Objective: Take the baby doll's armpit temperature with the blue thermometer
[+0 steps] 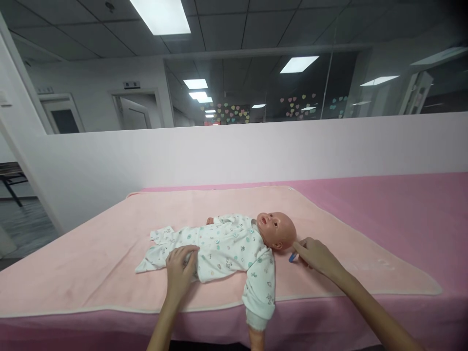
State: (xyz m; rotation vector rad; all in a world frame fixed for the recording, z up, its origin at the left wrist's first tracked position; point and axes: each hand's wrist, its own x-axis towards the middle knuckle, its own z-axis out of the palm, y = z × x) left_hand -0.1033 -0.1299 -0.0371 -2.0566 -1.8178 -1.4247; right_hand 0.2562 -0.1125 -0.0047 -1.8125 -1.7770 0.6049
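Note:
A baby doll (276, 230) lies on its back, head to the right, in a white patterned sleepsuit (224, 248). My left hand (180, 265) rests on the suit around the doll's hip, thumb and fingers apart, and part of the palm side is hidden. Close by the doll's head, my right hand (314, 256) has its fingers closed together. A small blue stick-like piece (293, 257) pokes out from under them; its other end and exact kind are hidden. One arm of the doll reaches toward me over the front edge, and the legs of the suit lie to the left.
Under the doll is a peach blanket (109, 253) with a pale border, spread over a pink sheet (402, 209). Behind stands a white low wall (234, 151) with a glass window (256, 92) above. A doorway opens at the far left, with a dark-legged table (12, 183) beyond.

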